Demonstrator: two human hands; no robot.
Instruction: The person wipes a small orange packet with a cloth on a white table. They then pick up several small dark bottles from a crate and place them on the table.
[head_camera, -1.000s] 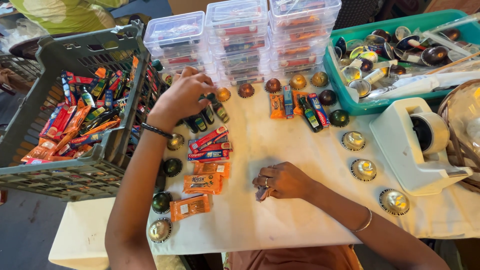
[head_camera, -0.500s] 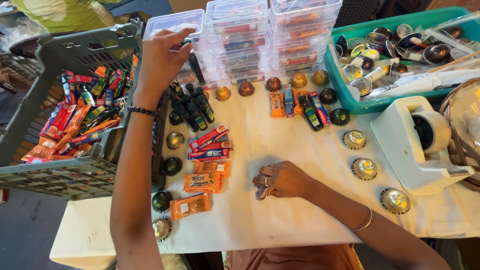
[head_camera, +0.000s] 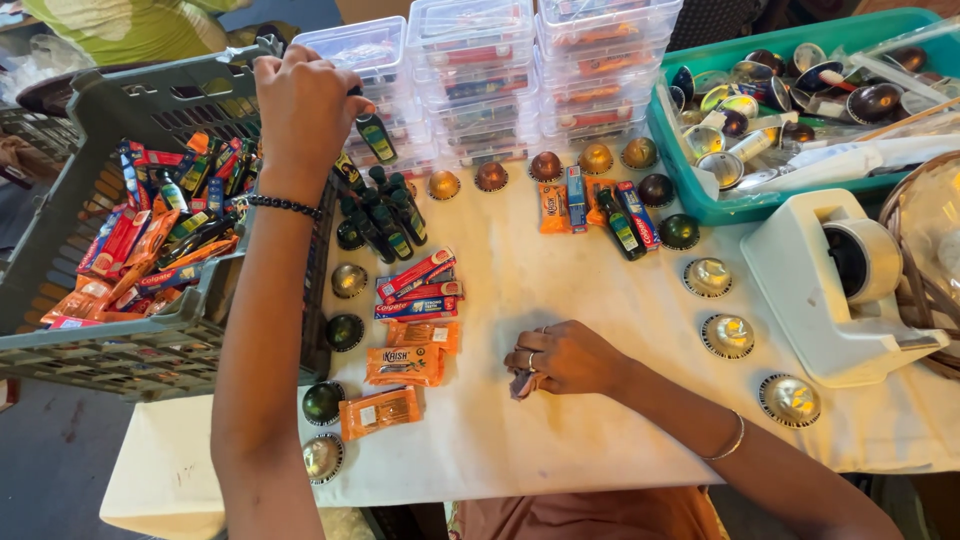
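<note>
My left hand (head_camera: 305, 105) is raised beside the front clear plastic box (head_camera: 350, 45), fingers closed on the top of a small dark green bottle (head_camera: 376, 138) that hangs below them. More of these small bottles (head_camera: 388, 212) lie in a cluster on the white table (head_camera: 560, 440) under it. My right hand (head_camera: 565, 355) rests on the table with curled fingers over a small greyish piece (head_camera: 522, 385). Left of it lie red-and-blue toothpaste boxes (head_camera: 420, 285) and orange packets (head_camera: 405, 365).
A grey crate (head_camera: 130, 345) of tubes and packets stands at the left. Stacks of clear boxes (head_camera: 480, 70) line the back. Round foil capsules (head_camera: 348, 280) dot the table. A teal bin (head_camera: 700, 195) and a white tape dispenser (head_camera: 820, 300) stand at the right. A person in green (head_camera: 110, 15) is at the far left.
My left hand lifted from the cluster of bottles on the table up to the clear box, carrying one bottle. My right hand stayed put.
</note>
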